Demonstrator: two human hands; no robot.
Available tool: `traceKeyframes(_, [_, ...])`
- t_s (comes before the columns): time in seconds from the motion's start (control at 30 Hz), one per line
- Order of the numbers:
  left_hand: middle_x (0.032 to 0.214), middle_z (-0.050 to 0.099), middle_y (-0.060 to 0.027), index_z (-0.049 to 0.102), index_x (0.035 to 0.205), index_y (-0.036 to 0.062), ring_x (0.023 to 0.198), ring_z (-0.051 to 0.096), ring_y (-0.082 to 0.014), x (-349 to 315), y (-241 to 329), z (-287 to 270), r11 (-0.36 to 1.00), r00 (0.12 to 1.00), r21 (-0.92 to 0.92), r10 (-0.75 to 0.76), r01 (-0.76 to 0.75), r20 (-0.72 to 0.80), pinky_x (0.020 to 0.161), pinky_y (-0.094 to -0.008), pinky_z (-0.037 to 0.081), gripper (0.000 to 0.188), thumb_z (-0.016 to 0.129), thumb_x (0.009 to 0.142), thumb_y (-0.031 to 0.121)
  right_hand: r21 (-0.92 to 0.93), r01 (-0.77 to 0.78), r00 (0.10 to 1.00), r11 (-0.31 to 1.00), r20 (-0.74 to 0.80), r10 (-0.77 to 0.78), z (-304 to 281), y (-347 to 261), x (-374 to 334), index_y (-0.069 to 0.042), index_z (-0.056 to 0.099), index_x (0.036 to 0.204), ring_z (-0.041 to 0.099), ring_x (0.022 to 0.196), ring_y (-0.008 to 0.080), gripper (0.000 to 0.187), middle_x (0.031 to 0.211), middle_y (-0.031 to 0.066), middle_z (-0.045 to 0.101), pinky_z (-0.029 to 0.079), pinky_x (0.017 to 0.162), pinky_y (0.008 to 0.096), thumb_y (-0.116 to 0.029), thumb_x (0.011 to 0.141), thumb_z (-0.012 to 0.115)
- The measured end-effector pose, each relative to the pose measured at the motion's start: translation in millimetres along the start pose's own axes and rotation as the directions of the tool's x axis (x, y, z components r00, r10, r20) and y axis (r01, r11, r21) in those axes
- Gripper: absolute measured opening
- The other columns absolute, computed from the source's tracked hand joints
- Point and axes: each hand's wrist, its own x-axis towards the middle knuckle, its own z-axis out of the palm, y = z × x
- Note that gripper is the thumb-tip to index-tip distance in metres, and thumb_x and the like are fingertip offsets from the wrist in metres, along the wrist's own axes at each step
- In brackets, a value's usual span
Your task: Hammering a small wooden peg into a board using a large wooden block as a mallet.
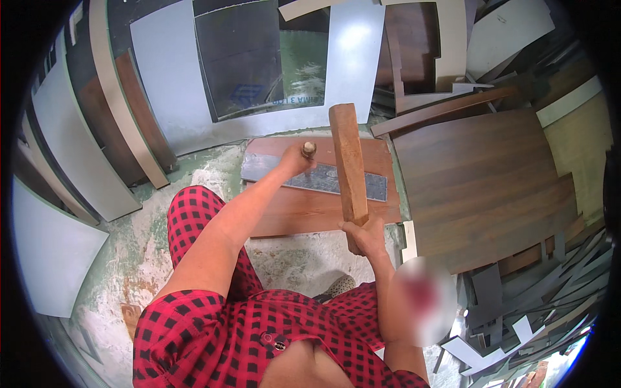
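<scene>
My left hand [296,161] is closed around an upright tool like a chisel, and its round handle end [309,149] faces up. The tool's lower end is hidden by the fist. Beneath that hand lies a grey strip [376,186], flat on a reddish-brown wooden board [284,222] on the floor. My right hand [367,235] grips the narrow end of a thick wooden mallet [348,158], a squared club of raw wood. Its broad end is raised and points away from me, just right of the left fist.
White panels [168,77] and curved boards lean along the far and left sides. To the right is a large dark brown board [479,187], with a heap of cut offcuts [550,284] beyond it. Paint-stained floor [129,258] shows at left.
</scene>
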Motion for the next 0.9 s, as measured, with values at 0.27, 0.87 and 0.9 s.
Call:
traceKeyframes(0.27, [0.075,0.064,-0.0147,0.062,0.082,0.0053,0.075,0.062,-0.0318,-4,11,7,0.991,0.997,-0.135,-0.033,0.024,-0.064,0.067,-0.0382,0.048,0.027,0.071,0.061,0.018,0.424,0.185,0.979,0.887,-0.159,-0.128,10,-5,-3,0.005,0.055,0.092,0.058,0.055,0.0193,0.043,0.069,0.0123,0.06,0.047,0.051,0.0319,-0.019,0.063,0.076])
traceKeyframes(0.87, [0.075,0.065,-0.0128,0.064,0.081,0.0074,0.074,0.061,-0.0295,-2,9,17,0.992,0.997,-0.103,-0.071,0.072,0.011,0.066,-0.0387,0.047,0.022,0.071,0.063,0.016,-0.08,0.141,0.99,0.987,-0.003,-0.141,12,2,3,0.005,0.057,0.097,0.062,0.07,0.0315,0.054,0.077,0.0202,0.063,0.049,0.062,0.0383,-0.026,0.057,0.075])
traceKeyframes(0.9, [0.074,0.063,-0.0069,0.06,0.08,0.0049,0.071,0.059,-0.0218,1,-8,9,0.871,1.0,-0.492,-0.012,0.021,0.021,0.064,-0.034,0.046,0.018,0.071,0.067,0.013,-0.383,0.06,0.989,0.922,0.15,-0.001,14,-5,6,0.01,0.057,0.096,0.062,0.062,0.0261,0.057,0.073,0.02,0.062,0.049,0.057,0.0358,-0.026,0.056,0.077])
